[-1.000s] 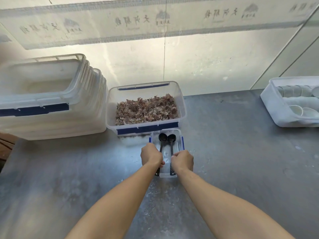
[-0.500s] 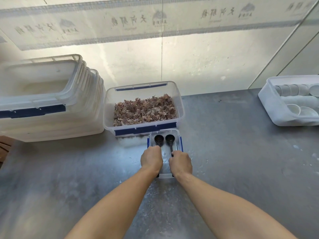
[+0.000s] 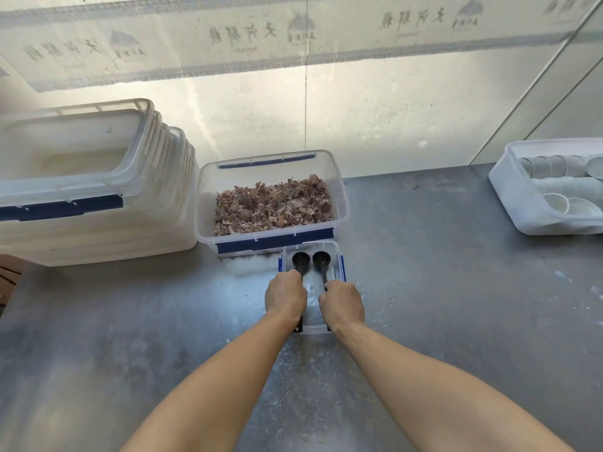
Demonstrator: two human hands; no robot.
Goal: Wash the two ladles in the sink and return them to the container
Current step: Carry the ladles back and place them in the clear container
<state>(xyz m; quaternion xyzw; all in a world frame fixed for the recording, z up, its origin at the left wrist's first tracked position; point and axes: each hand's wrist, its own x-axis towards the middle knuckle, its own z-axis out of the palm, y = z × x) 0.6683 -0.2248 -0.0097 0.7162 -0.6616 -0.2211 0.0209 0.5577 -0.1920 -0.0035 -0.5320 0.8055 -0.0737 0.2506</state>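
**Both ladles gripped inside the small container**

I see two black ladles lying side by side in the small clear container [image 3: 336, 256], which stands on the grey metal counter [image 3: 440, 288]. The left ladle [image 3: 301, 260] and the right ladle [image 3: 321, 259] both have their bowls at the far end of the container, openings facing up. Their handles run toward me and pass under my hands; the handle ends show again at the near edge of the container.

My left hand [image 3: 284, 296] is curled into a fist around the handle of the left ladle. My right hand [image 3: 342, 305] is curled the same way around the handle of the right ladle. Both hands sit over the near half of the container, knuckles up, close together but not touching. I cannot tell whether the ladles are lifted off the container floor.

The small container has blue clips on its long sides. Its far end sits just beside the front wall of a larger clear bin [image 3: 208, 197] with blue latches, which holds dried brown husk-like material [image 3: 274, 203]. To the left of that bin stands a stack of nested translucent bins [image 3: 98, 190]. At the far right of the counter, well apart, a white tub [image 3: 509, 190] holds small white cups [image 3: 554, 203]. A pale wall with a printed strip rises behind the counter.
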